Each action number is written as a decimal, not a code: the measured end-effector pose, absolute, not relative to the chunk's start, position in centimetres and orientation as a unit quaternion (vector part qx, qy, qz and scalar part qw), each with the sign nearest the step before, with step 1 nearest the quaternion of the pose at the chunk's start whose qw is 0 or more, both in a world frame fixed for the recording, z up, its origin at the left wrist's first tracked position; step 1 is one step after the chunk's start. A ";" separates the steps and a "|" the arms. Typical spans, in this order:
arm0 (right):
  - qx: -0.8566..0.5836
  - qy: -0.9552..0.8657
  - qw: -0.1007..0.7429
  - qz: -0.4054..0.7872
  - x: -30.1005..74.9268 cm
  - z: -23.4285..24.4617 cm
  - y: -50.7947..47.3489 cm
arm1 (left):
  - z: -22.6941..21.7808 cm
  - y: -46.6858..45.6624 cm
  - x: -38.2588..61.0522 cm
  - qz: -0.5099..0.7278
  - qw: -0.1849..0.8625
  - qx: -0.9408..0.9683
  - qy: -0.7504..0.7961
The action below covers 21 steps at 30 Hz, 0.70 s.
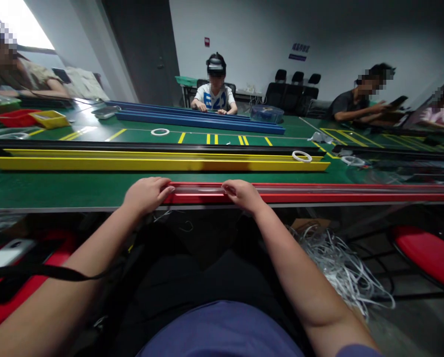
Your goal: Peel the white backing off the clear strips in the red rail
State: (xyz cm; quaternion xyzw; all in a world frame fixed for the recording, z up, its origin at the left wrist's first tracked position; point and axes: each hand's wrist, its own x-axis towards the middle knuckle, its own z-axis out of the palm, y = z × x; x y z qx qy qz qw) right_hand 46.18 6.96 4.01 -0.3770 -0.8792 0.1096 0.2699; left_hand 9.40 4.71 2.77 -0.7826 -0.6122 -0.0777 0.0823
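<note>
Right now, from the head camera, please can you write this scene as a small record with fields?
Things: left hand touches the left end of the red rail; right hand lies over the same rail.
Nearby: yellow rail, with a white ring at its right end.
Rest: green bench, blue rails, co-worker across the bench, white strips below it.

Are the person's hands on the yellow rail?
No, the left hand and the right hand rest on the red metal rail, which lies nearer the person than the yellow rail.
</note>
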 end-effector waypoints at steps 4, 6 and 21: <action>-0.353 -0.893 0.257 0.110 43.8 4.2 6.7 | 2.3 3.9 2.3 -0.058 0.078 -0.753 -0.651; -0.344 -0.898 0.250 0.116 42.2 4.1 6.4 | 2.1 3.7 -1.4 -0.050 0.070 -0.742 -0.665; -0.420 -0.863 0.246 0.131 32.6 3.9 6.5 | 4.2 5.1 -7.9 -0.010 -0.014 -0.660 -0.751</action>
